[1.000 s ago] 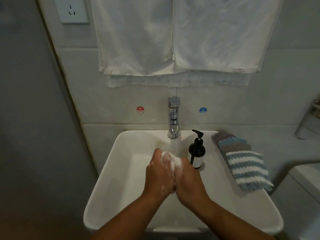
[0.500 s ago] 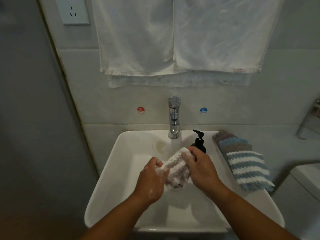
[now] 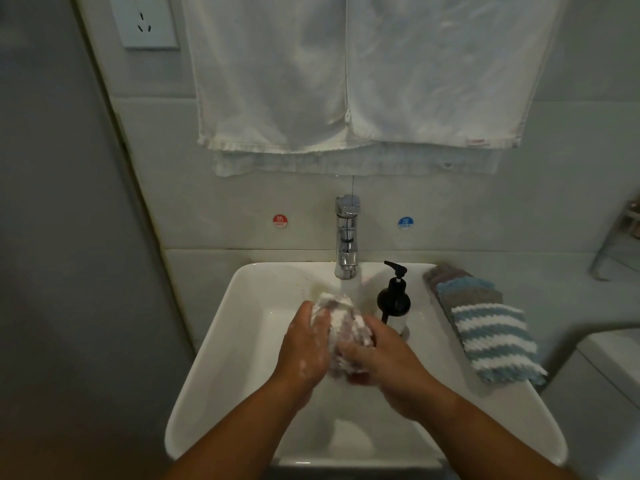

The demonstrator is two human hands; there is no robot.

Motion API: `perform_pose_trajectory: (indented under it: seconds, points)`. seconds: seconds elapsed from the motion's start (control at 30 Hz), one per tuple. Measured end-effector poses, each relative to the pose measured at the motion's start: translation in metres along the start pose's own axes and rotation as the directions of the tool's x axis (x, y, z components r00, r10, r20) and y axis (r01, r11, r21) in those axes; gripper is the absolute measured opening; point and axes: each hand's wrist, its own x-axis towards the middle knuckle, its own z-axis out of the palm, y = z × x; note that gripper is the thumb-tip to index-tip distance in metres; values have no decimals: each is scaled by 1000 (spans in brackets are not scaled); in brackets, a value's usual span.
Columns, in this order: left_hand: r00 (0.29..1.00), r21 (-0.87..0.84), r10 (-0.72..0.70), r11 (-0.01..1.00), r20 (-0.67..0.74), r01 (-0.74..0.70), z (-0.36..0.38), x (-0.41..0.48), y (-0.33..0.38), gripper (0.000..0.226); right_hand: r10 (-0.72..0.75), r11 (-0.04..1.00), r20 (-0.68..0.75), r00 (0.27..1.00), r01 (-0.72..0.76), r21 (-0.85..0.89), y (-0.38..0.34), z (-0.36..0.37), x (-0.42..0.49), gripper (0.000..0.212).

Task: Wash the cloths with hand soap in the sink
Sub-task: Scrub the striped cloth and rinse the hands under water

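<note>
Over the middle of the sink (image 3: 214,358), two forearms reach in from its near rim and two hands meet round one wet cloth (image 3: 341,320). The left hand (image 3: 304,348) grips the cloth's left side, its fingers (image 3: 320,320) curled over the top and flecked with suds. The right hand (image 3: 384,358) clasps it from the right, with fingers (image 3: 349,351) wrapped across the front. The cloth is bunched into a lump, white with faint mauve bands, nubbly and lathered, and the hands hide its lower half. On the sink's right rim lies one stack of folded cloths (image 3: 485,327), well apart from the hands. Four layers show, and the nearest is striped blue and white. One black pump soap bottle (image 3: 394,301) stands inside the sink's back right corner, just beyond the right hand. One chrome faucet (image 3: 346,237) rises at the middle of the sink's back edge. On the wall above the sink are two round stickers, a red one (image 3: 280,221) and a blue one (image 3: 404,222). Higher still hang two white towels (image 3: 277,81) side by side. One wall socket (image 3: 147,20) sits above the sink's left.
</note>
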Motion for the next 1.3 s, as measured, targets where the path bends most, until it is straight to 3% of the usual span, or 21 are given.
perform_pose_trajectory:
  seconds: [0.1,0.2,0.37,0.43,0.57,0.63,0.73,0.83,0.9,0.97,1.07,1.13,1.2,1.3]
  points:
    - [995,27,12,1000,-97,-10,-2,0,5,18,-70,997,-72,995,68,-26,5,7,-1,21]
    - [999,-27,24,999,-38,-25,-3,-2,7,18,-172,984,-152,973,162,-76,6,8,5,26]
    - [992,114,123,986,-12,-120,-2,-6,5,21,-330,923,-201,923,271,-273,-4,10,-1,12]
    - [988,91,152,984,6,-151,1,-10,6,23,-355,910,-297,887,254,-329,-9,9,3,9]
    - [978,83,175,979,115,-185,11,-17,12,26,-189,964,-451,872,77,-255,-7,6,21,23]
    - [979,176,198,963,45,-202,12,-11,11,24,-199,918,-402,894,26,-396,3,15,19,25]
    - [990,153,84,986,-116,-66,9,-2,11,16,-298,868,-274,914,140,-477,8,35,1,24]
    - [999,112,9,994,-33,-6,17,-12,10,12,-432,822,-278,858,249,-513,-8,28,3,21]
    - [999,14,16,1000,51,-16,24,-24,10,14,-391,844,-387,835,158,-513,-14,13,18,24]
    - [994,9,96,995,53,-97,27,-24,9,16,-299,838,-408,863,33,-545,-8,4,26,23]
    - [978,169,202,967,-52,-191,20,-10,10,13,-318,653,-148,937,102,-751,10,14,15,10]
    - [982,182,139,977,-127,-115,16,-5,10,13,-374,734,-119,920,215,-644,6,24,0,9]
    - [994,166,66,985,-84,-51,17,-8,7,6,-426,807,-181,887,281,-519,-4,24,-4,13]
    - [998,67,35,997,55,-39,27,-22,3,4,-409,827,-335,849,189,-530,-17,9,10,17]
